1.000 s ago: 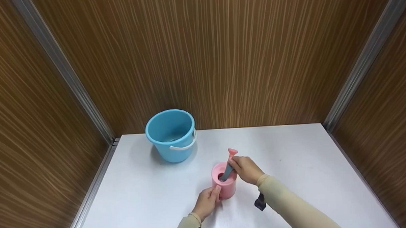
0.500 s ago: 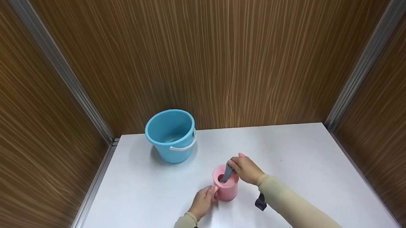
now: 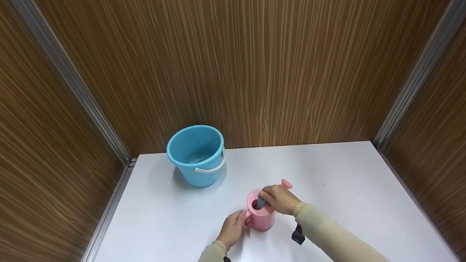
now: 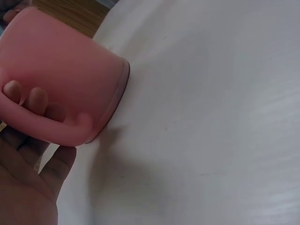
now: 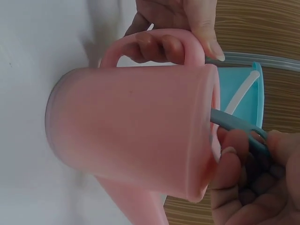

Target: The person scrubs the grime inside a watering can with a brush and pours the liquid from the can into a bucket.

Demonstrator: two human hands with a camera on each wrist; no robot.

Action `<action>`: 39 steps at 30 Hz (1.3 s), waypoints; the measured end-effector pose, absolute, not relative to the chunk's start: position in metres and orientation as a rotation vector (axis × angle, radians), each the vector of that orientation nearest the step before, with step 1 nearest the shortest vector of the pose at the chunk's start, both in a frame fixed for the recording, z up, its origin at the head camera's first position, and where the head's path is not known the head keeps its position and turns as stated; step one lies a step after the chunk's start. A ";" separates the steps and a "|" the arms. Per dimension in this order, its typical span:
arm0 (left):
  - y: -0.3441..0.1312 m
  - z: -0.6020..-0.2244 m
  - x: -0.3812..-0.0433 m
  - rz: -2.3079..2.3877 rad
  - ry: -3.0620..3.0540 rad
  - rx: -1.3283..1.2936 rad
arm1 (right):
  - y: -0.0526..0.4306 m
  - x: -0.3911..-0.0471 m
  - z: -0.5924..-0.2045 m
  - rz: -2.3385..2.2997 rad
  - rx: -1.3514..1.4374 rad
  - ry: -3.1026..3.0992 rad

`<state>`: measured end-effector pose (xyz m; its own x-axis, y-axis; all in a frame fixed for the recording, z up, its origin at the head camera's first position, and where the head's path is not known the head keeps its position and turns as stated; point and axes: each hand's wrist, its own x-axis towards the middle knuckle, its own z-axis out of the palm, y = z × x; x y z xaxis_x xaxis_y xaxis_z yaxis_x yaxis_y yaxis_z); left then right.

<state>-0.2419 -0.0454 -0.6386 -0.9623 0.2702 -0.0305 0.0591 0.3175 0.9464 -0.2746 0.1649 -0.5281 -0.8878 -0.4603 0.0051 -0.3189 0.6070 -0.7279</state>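
Observation:
A pink watering can (image 3: 261, 222) stands upright on the white table, its spout rose (image 3: 286, 183) pointing to the far right beyond my right hand. My left hand (image 3: 232, 228) grips the can's loop handle (image 4: 47, 127), with several fingers passed through it. Above the can's top opening, my right hand (image 3: 280, 199) pinches a slim grey-blue tool (image 5: 232, 122) with a hole near the end of its handle. The tool's lower end is inside the can, so its kind cannot be told.
A light blue bucket (image 3: 200, 174) with a white handle (image 3: 211, 170) stands at the back left of the white table (image 3: 336, 205). Wood-grain panels (image 3: 231, 69) enclose the table at the back and both sides.
The watering can has turned, swinging its spout from pointing away to pointing right and its handle toward the left. The grey-blue tool sits deeper in the opening; my left hand has shifted slightly left.

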 end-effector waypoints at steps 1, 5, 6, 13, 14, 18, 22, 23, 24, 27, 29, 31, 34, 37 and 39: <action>-0.045 -0.639 -0.243 1.707 2.395 0.300 | 0.165 -0.275 -0.528 -1.152 -0.648 2.635; -0.044 -0.638 -0.245 1.708 2.396 0.285 | 0.167 -0.276 -0.527 -1.209 -0.620 2.571; -0.044 -0.638 -0.245 1.712 2.395 0.287 | 0.167 -0.276 -0.527 -1.227 -0.612 2.555; -0.040 -0.638 -0.251 1.714 2.407 0.263 | 0.169 -0.275 -0.527 -1.260 -0.567 2.564; -0.039 -0.637 -0.252 1.708 2.416 0.261 | 0.170 -0.275 -0.526 -1.255 -0.563 2.578; -0.037 -0.633 -0.256 1.679 2.439 0.246 | 0.172 -0.277 -0.522 -1.242 -0.507 2.622; -0.039 -0.629 -0.260 1.713 2.390 0.194 | 0.172 -0.279 -0.518 -1.235 -0.425 2.658; -0.039 -0.629 -0.260 1.733 2.383 0.166 | 0.172 -0.279 -0.517 -1.243 -0.408 2.660; -0.040 -0.629 -0.260 1.758 2.383 0.135 | 0.172 -0.280 -0.517 -1.260 -0.389 2.652; -0.040 -0.630 -0.256 1.814 2.417 0.002 | 0.172 -0.281 -0.516 -1.345 -0.341 2.619; -0.039 -0.631 -0.252 1.837 2.445 -0.071 | 0.172 -0.282 -0.516 -1.399 -0.312 2.597; -0.036 -0.632 -0.248 1.858 2.456 -0.109 | 0.173 -0.282 -0.515 -1.424 -0.299 2.598; -0.032 -0.633 -0.243 1.887 2.454 -0.120 | 0.173 -0.282 -0.514 -1.389 -0.349 2.627; -0.030 -0.631 -0.241 1.904 2.442 -0.115 | 0.173 -0.282 -0.514 -1.283 -0.459 2.671; -0.029 -0.628 -0.241 1.914 2.413 -0.105 | 0.173 -0.282 -0.515 -1.217 -0.522 2.688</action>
<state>-0.2414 -0.0291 -0.6283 -0.9958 -0.0161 -0.0898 -0.0911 0.2268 0.9697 -0.2817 0.1727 -0.5147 -0.9291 -0.3697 0.0112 -0.2523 0.6113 -0.7501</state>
